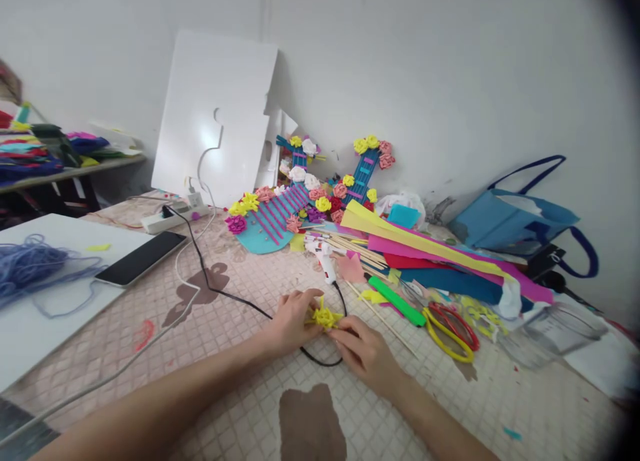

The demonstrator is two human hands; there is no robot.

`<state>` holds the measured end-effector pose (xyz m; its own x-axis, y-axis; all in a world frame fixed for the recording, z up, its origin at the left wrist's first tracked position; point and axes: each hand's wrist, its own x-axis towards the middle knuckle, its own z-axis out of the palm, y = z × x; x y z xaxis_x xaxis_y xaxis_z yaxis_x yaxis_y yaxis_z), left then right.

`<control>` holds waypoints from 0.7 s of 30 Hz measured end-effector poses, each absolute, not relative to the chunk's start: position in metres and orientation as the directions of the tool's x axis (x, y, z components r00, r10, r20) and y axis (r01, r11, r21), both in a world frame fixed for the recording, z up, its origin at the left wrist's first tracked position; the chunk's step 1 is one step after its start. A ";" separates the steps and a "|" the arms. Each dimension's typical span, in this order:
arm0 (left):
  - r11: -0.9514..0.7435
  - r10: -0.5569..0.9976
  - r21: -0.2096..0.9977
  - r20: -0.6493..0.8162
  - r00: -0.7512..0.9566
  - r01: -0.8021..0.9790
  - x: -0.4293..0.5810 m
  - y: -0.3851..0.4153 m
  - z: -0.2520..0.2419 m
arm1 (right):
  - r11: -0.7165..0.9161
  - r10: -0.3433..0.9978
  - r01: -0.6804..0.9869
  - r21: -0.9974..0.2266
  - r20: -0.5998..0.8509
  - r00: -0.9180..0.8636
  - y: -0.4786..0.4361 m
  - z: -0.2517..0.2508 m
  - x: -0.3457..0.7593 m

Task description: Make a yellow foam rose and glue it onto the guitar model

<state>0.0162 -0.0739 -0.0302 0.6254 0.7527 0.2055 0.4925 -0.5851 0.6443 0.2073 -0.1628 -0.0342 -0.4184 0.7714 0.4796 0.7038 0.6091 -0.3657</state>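
A yellow paper flower (326, 316) with pointed, curled petals is held between my two hands, just above the table. My left hand (295, 319) pinches its left side with fingers and thumb. On the opposite side, my right hand (364, 350) grips the lower right edge with its fingertips closed. The black cord of a white glue gun (323, 256) loops behind and below my hands. That glue gun lies beyond the flower, beside several thin wooden sticks (363, 249).
Decorated craft pieces with paper flowers (283, 211) stand by the wall. To the right lie a green cutter (397, 301), scissors (453, 334), coloured paper strips (430, 241) and a clear container (565, 331). A phone (143, 258), blue yarn (33, 268) and power strip (173, 216) lie left.
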 end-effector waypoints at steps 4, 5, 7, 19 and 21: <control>-0.575 0.757 0.649 0.193 0.624 0.498 0.016 -0.076 -0.024 | 0.638 0.728 0.687 -0.349 0.565 -0.389 -0.167 -0.030 0.209; -0.571 0.760 0.653 0.190 0.622 0.498 0.016 -0.076 -0.022 | 0.636 0.724 0.688 -0.350 0.580 -0.374 -0.169 -0.028 0.209; -0.576 0.755 0.653 0.196 0.625 0.491 0.017 -0.076 -0.020 | 0.626 0.724 0.692 -0.360 0.599 -0.342 -0.171 -0.024 0.207; -0.605 0.732 0.620 0.186 0.655 0.500 0.016 -0.076 -0.022 | 0.599 0.773 0.702 -0.385 0.506 -0.382 -0.168 -0.029 0.208; -0.606 0.725 0.619 0.171 0.667 0.500 0.015 -0.074 -0.021 | 0.590 0.783 0.711 -0.383 0.486 -0.388 -0.167 -0.029 0.208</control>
<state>0.0151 -0.0744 -0.0207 0.6668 0.7253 0.1714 0.5001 -0.6059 0.6186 0.2078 -0.1672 -0.0293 -0.3882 0.7832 0.4857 0.7112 0.5897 -0.3827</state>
